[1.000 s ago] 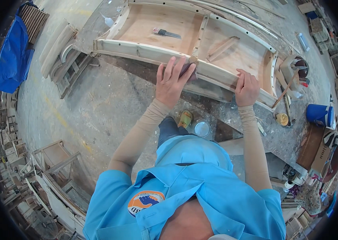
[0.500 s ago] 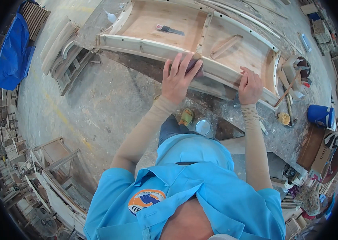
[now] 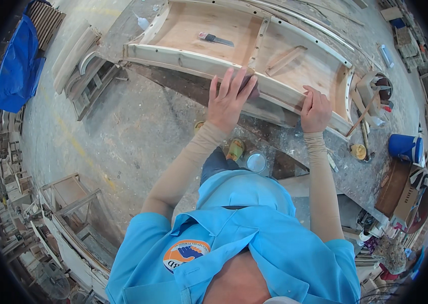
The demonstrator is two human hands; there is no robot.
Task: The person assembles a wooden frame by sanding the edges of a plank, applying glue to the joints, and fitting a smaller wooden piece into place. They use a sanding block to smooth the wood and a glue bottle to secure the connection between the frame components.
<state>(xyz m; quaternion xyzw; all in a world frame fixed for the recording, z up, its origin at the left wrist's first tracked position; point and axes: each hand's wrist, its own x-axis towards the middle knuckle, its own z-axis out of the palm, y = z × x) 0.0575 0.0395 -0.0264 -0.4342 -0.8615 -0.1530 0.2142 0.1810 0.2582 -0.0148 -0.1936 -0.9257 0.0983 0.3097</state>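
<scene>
Wooden frame [image 3: 186, 61] lies ahead of the person, two bays, near rail sloping down rightward. Left hand [image 3: 225, 104]: at the frame's near rail, close to where the divider [image 3: 259, 44] joins it. Fingers spread; dark pad [image 3: 246, 80] held between fingers and thumb against the rail, mostly covered by the hand. Right hand [image 3: 317, 110]: farther along the same rail, toward the frame's right end, fingers curled narrow at the top edge; from where I stand, cannot tell whether it grips or only rests.

Edges: short bare stretch of rail between the hands; long bare run from the left hand to the frame's left corner. Frame's left bay holds a flat-bladed tool [image 3: 216, 39], back from the near edge; its right bay, a wood strip [image 3: 286, 61].

Room: wide concrete floor [image 3: 138, 131] on the frame's near-left side. Tighter off its right corner: slanting stick [image 3: 362, 120], yellowish cup [image 3: 358, 151], then blue bucket [image 3: 403, 148].
</scene>
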